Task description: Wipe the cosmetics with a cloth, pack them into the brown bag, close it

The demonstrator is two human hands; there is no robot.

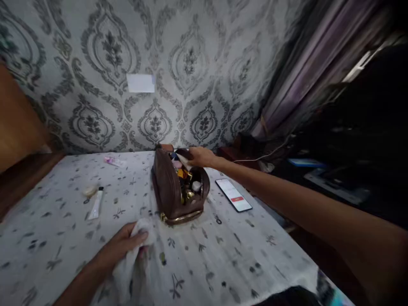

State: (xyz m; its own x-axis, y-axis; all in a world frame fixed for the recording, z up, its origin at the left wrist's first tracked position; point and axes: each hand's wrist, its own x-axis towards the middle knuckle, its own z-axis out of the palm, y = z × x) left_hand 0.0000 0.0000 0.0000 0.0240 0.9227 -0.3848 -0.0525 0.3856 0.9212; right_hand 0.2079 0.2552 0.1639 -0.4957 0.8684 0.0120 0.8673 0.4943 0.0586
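A brown bag [167, 185] stands unzipped on the patterned white cloth, with several small items inside, among them a white round lid [196, 186] and something orange. My right hand [201, 157] reaches over from the right and has its fingers closed on the bag's far upper edge or flap; exactly what it grips is hard to make out. Nearer to me and left of the bag, my left hand [132, 240] pinches a crumpled white cloth [127, 267] that hangs down from its fingers.
A lit phone [234, 194] lies right of the bag. To the left are a white tube [96, 204] with a black cap, a round cream-coloured item [89, 191] and a pink-and-white tube [114, 162]. Patterned wall behind; dark clutter and a white cable at the right.
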